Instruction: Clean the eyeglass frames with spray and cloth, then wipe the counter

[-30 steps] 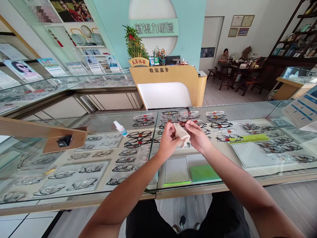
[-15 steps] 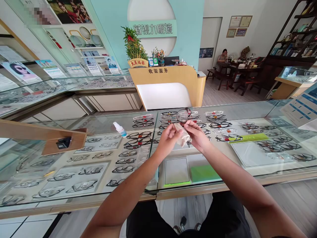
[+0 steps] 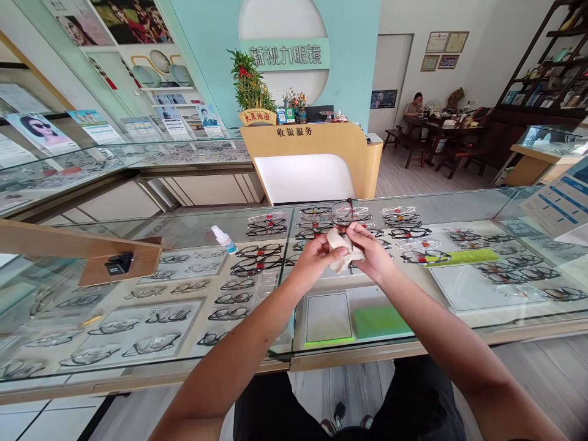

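Observation:
Both my hands are raised over the glass display counter (image 3: 138, 236). My left hand (image 3: 314, 260) is closed on a beige cleaning cloth (image 3: 340, 246). My right hand (image 3: 373, 251) is closed on a pair of dark-framed glasses (image 3: 342, 213), which stands upright above the cloth. The cloth is pressed against the lower part of the glasses, between the two hands. One round lens shows above my fingers; the rest of the frame is hidden behind cloth and fingers.
A small white spray bottle (image 3: 223, 238) lies on the counter glass to the left. Rows of spectacle frames (image 3: 257, 252) lie inside the case. A wooden cashier desk (image 3: 316, 156) stands beyond. A person sits at a far table (image 3: 416, 105).
The glasses have turned so the lens faces me more squarely, and the cloth has bunched up higher between my hands. My arms stay in place.

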Motion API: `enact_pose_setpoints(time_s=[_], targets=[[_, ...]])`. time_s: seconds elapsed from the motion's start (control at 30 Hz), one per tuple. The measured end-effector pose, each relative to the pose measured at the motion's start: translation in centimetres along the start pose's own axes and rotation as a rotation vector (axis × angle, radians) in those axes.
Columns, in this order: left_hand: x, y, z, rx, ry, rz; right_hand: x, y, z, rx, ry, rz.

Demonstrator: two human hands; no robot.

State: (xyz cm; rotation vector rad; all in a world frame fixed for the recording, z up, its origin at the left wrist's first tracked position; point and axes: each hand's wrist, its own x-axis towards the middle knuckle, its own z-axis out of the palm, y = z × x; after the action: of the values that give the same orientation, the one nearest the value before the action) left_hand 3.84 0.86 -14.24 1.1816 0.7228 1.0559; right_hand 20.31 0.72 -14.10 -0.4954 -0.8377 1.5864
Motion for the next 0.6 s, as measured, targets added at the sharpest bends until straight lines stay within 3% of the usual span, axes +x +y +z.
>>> enact_pose_setpoints(time_s=[0.23, 0.43, 0.6], targets=[[-0.6, -0.3, 0.3, 0.145, 0.015, -0.016, -0.2, -0.1, 0.5, -0.004, -0.049, 0.022], [-0.8, -0.5, 0.4, 0.393, 0.172, 0.252, -0.4, -0.3, 0.6, -0.015, -0.016, 0.019], [-0.6, -1.0, 0.4, 0.307, 0.161, 0.205, -0.3, -0.2, 0.6, -0.024, -0.007, -0.003]])
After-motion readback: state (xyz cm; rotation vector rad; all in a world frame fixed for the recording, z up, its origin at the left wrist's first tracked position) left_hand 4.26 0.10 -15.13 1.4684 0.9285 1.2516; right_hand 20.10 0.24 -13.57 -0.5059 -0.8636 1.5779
